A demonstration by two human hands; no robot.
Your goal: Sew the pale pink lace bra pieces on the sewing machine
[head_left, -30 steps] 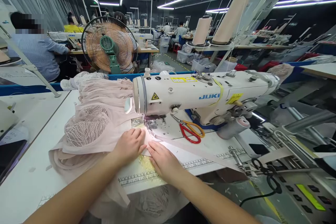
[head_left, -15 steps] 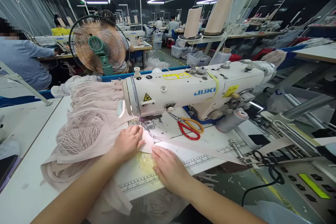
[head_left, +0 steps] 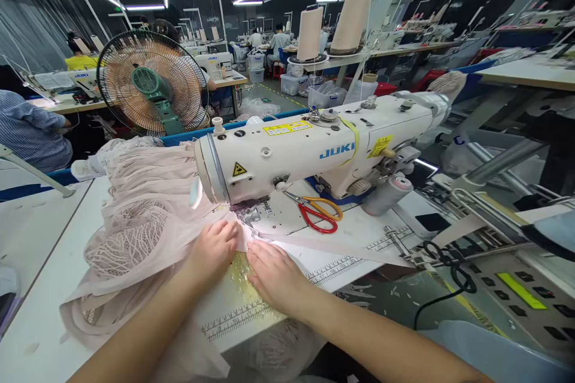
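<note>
A white JUKI sewing machine (head_left: pixel 314 152) stands on the white table (head_left: pixel 31 239). Pale pink fabric with lace (head_left: pixel 144 215) is heaped to its left and runs under the needle. My left hand (head_left: pixel 215 251) lies flat on the fabric just before the presser foot (head_left: pixel 249 216), fingers stretched out. My right hand (head_left: pixel 274 275) lies flat beside it on the fabric edge and on a thin pink strip (head_left: pixel 332 244) that runs off to the right. Both hands press the cloth down and grip nothing.
Red and orange scissors (head_left: pixel 318 215) lie on the machine bed behind my right hand. A green fan (head_left: pixel 150 84) stands at the back left. Two thread cones (head_left: pixel 309 33) rise behind the machine. A person in a striped shirt (head_left: pixel 27 131) sits at the far left. A control panel (head_left: pixel 516 290) sits at right.
The view has swung to the right, so the machine and fan sit further left in the picture. My hands have crept slightly closer to the presser foot, still flat on the fabric.
</note>
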